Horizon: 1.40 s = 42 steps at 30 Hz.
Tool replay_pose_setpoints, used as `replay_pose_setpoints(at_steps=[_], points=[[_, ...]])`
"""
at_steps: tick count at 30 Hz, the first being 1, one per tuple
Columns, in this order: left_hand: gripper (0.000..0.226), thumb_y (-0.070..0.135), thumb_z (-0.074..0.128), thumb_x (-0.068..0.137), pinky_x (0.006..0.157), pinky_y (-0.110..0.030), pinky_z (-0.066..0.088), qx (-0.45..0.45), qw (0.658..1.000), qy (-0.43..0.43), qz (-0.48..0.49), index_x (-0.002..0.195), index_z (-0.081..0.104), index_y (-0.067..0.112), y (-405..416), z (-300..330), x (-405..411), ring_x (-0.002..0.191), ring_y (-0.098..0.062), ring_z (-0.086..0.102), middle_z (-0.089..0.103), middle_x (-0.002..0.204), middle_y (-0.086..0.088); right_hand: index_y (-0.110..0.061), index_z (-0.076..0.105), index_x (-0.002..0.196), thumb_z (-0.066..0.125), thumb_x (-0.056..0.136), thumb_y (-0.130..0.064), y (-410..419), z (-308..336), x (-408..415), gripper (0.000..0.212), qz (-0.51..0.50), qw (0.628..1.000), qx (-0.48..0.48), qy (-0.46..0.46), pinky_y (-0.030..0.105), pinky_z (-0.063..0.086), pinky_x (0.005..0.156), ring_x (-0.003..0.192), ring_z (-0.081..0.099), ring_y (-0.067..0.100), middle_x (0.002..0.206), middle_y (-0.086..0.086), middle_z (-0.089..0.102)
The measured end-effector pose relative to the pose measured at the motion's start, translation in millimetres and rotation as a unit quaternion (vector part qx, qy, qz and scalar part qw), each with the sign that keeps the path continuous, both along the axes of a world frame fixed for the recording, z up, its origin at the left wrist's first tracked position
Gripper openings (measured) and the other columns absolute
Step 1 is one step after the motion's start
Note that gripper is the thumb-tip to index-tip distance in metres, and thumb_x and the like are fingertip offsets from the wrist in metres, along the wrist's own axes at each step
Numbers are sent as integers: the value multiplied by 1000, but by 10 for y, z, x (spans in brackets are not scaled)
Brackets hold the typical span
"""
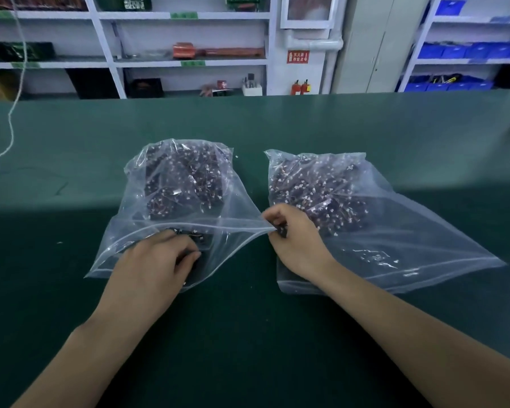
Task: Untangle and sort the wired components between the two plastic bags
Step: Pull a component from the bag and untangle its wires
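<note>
Two clear zip bags lie side by side on the green table, both stuffed with dark wired components with small white connectors. The left bag point(242, 207) has its mouth toward me, and my left hand point(156, 260) reaches into that mouth, fingers curled round a dark bundle of wired components point(198, 235). My right hand point(292, 234) pinches the right corner of the left bag's zip rim and holds it up; a small dark piece shows between its fingers. The right bag point(409, 231) lies just beyond and under my right wrist.
The green table point(248, 334) stretches wide around the bags. A white cord point(11, 119) hangs down at the far left onto the table. Shelves with boxes and blue bins stand behind the far edge.
</note>
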<state>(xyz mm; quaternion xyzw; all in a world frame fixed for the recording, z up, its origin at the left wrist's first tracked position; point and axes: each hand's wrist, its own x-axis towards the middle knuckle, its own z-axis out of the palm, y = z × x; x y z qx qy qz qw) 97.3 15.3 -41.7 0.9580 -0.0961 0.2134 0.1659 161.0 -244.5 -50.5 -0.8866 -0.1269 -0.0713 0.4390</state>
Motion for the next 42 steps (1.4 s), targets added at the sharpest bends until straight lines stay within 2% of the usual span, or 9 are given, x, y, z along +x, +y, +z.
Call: replay_pose_setpoints(at_steps=[5, 9, 11, 15, 20, 23, 29, 35, 42], points=[[15, 27, 76, 93, 55, -31, 44, 8, 998, -63, 10, 88, 62, 31, -74, 13, -29, 75, -18, 65, 63, 82, 16, -10, 65, 122, 74, 97, -6, 253, 17, 204, 27, -19, 994, 107, -3, 11, 50, 91, 110, 65, 16, 116, 2, 68], [12, 22, 73, 96, 54, -29, 38, 1, 995, -101, -18, 93, 63, 27, -111, 45, -56, 77, -16, 62, 64, 86, 14, -9, 64, 120, 42, 101, 17, 293, 73, 187, 40, -100, 953, 285, -12, 39, 56, 102, 111, 67, 24, 117, 8, 69], [7, 25, 69, 101, 59, -29, 43, -5, 993, -109, -52, 96, 65, 27, -123, 26, -76, 83, -12, 60, 62, 93, 17, -17, 65, 113, 35, 100, 17, 225, 135, 97, 47, -112, 933, 339, -34, 40, 59, 97, 104, 69, 19, 111, 5, 71], [9, 30, 69, 104, 69, -30, 55, -45, 982, -132, -129, 103, 75, 23, -208, -3, -111, 88, -8, 60, 62, 98, 15, -26, 63, 113, 44, 106, 4, 10, 202, -201, 37, -47, 950, 300, -73, 33, 57, 80, 89, 68, 13, 101, -2, 72], [14, 24, 83, 90, 71, -35, 58, -142, 970, -95, -175, 103, 79, 21, -442, -14, -176, 86, -10, 68, 69, 97, 16, -30, 66, 109, 54, 109, -11, -164, 82, -654, 22, 64, 980, 181, -48, 27, 50, 67, 76, 65, 15, 91, -4, 69], [18, 34, 83, 87, 63, -40, 59, -96, 978, -103, -151, 102, 81, 23, -471, 27, -176, 83, -8, 66, 71, 93, 17, -30, 66, 111, 59, 106, -6, -186, 8, -764, 25, 91, 986, 128, -52, 35, 52, 72, 86, 67, 24, 93, -6, 68], [12, 34, 80, 93, 63, -35, 60, -36, 967, -189, -165, 95, 85, 24, -378, 135, -196, 82, -11, 72, 77, 87, 15, -30, 69, 112, 60, 107, -10, -212, 11, -759, 22, 83, 981, 172, -23, 45, 52, 71, 79, 64, 23, 90, -2, 69], [14, 34, 82, 88, 70, -17, 55, -212, 952, -96, -197, 93, 81, 22, -612, 254, -165, 74, 1, 72, 75, 82, 23, -20, 71, 119, 56, 109, -32, -183, 81, -757, 21, 148, 967, 206, 27, 28, 53, 62, 71, 66, 14, 104, 1, 76], [9, 27, 81, 87, 61, -27, 61, -383, 910, 34, -159, 96, 80, 28, -784, 57, -211, 71, -16, 73, 78, 84, 9, -12, 76, 95, 69, 99, -29, -216, 77, -728, 19, 117, 950, 285, 55, 29, 51, 50, 66, 66, 18, 88, 10, 76]])
